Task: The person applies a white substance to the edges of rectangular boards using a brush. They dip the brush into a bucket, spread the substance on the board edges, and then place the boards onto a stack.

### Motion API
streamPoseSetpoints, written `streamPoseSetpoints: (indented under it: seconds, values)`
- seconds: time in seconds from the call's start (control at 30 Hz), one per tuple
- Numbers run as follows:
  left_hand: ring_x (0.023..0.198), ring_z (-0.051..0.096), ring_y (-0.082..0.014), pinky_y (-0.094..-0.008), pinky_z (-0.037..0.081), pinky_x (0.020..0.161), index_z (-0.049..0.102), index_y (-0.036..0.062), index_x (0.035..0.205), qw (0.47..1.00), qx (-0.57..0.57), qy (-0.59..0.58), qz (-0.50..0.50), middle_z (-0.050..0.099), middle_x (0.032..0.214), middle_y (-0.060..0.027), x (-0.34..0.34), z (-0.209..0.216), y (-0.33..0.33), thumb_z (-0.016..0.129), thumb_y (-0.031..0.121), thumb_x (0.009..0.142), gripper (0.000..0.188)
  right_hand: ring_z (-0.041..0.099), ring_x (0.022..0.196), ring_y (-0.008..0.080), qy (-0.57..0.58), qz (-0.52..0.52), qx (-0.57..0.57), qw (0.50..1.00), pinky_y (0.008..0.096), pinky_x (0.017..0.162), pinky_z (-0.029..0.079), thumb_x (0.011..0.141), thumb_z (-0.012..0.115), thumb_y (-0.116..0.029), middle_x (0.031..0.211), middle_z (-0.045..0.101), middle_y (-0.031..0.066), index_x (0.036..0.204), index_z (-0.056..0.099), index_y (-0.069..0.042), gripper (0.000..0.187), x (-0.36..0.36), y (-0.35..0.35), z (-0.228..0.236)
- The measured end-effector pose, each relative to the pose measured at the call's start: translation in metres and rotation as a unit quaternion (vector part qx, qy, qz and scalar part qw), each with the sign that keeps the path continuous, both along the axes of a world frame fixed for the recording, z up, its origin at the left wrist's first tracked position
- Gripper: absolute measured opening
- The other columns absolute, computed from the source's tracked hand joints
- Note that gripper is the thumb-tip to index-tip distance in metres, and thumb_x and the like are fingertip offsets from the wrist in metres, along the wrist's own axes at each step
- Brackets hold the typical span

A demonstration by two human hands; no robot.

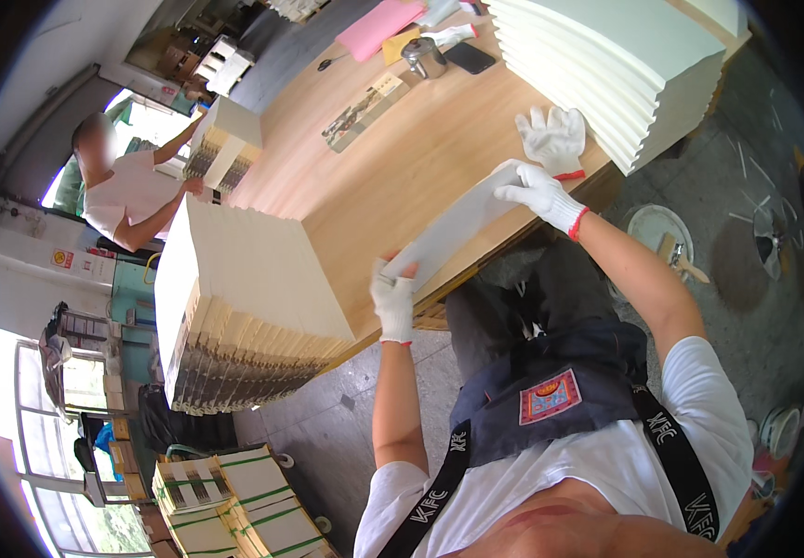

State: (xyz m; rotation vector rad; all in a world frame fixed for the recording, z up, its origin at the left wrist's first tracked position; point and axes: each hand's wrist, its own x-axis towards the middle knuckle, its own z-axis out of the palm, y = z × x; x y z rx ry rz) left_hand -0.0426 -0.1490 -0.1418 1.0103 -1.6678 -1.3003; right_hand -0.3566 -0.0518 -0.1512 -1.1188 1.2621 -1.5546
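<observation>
White letters [428, 505] mark black straps [677, 456] — a red-framed patch [549, 397], the apron [490, 423]

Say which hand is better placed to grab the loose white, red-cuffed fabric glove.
Probably the right hand: it's nearer the glove than the left hand; both hold the long pale flat strip.

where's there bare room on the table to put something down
The widest bare wood on the table lies between the printed piece and the held white strip, running from the nearer left stack toward the loose glove. Another patch separates that piece from the farther left stack. Crowded: the far end, with metal pot, phone, pink sheet.
</observation>
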Motion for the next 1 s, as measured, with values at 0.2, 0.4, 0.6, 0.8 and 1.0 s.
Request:
streamPoseSetpoints:
  seconds: [0.2, 0.4, 0.6, 0.8, 1.0]
  values:
    - [0.128, 0.051, -0.0324, -0.0415, 0.042, 0.106, 0.055, 0.0063, 0.131, 0.852, -0.454, -0.254, -0.055, 0.054, 0.136, -0.0167, -0.052, 0.096, 0.001, 0.082, 0.023, 0.074, 0.064, 0.059, 0.097, 0.0091, 0.011, 0.01, 0.021, 1.0, 0.0269, 0.091, 0.045, 0.092, 0.067, -0.014, 0.1, 0.066, 0.0018, 0.117, 0.059, -0.004, 0.029, -0.006, 0.0, -0.01]
    - [0.104, 0.063, -0.0351, -0.0428, 0.049, 0.09, 0.064, 0.0084, 0.12, 0.759, -0.248, -0.55, -0.244, 0.068, 0.104, -0.017, -0.135, 0.118, -0.005, 0.075, 0.024, 0.08, 0.045, 0.058, 0.103, 0.0116, 0.051, 0.016, 0.02, 0.998, 0.0283, 0.094, 0.045, 0.092, 0.069, -0.019, 0.107, 0.066, 0.0058, 0.122, 0.057, -0.002, 0.037, -0.007, 0.006, -0.001]
    - [0.082, 0.067, -0.02, -0.0356, 0.051, 0.071, 0.071, 0.0001, 0.105, 0.903, -0.061, -0.328, -0.272, 0.071, 0.086, -0.007, -0.114, 0.121, -0.03, 0.07, 0.018, 0.089, 0.024, 0.036, 0.142, 0.0266, -0.086, -0.14, -0.046, 0.985, 0.0365, 0.115, 0.03, 0.087, 0.075, -0.043, 0.147, 0.044, 0.0207, 0.15, 0.032, 0.0, 0.088, 0.007, 0.027, 0.028]
    - [0.088, 0.069, -0.0185, -0.0313, 0.055, 0.078, 0.066, -0.0027, 0.112, 0.922, 0.236, -0.095, -0.291, 0.072, 0.097, -0.0096, -0.096, 0.084, -0.004, 0.07, 0.019, 0.093, 0.03, 0.063, 0.106, 0.013, -0.13, -0.063, -0.033, 0.989, 0.0262, 0.093, 0.048, 0.095, 0.069, -0.026, 0.111, 0.069, 0.0058, 0.121, 0.061, 0.003, 0.04, 0.052, 0.055, 0.036]
    - [0.098, 0.069, -0.0206, -0.0357, 0.056, 0.086, 0.061, -0.0014, 0.121, 0.769, 0.416, 0.158, -0.46, 0.07, 0.111, -0.0106, -0.088, 0.063, 0.037, 0.07, 0.021, 0.092, 0.037, 0.065, 0.105, 0.0174, -0.409, 0.23, -0.085, 0.879, 0.0334, 0.092, 0.052, 0.092, 0.07, -0.036, 0.115, 0.068, 0.0096, 0.122, 0.061, 0.001, 0.049, 0.051, 0.069, 0.032]
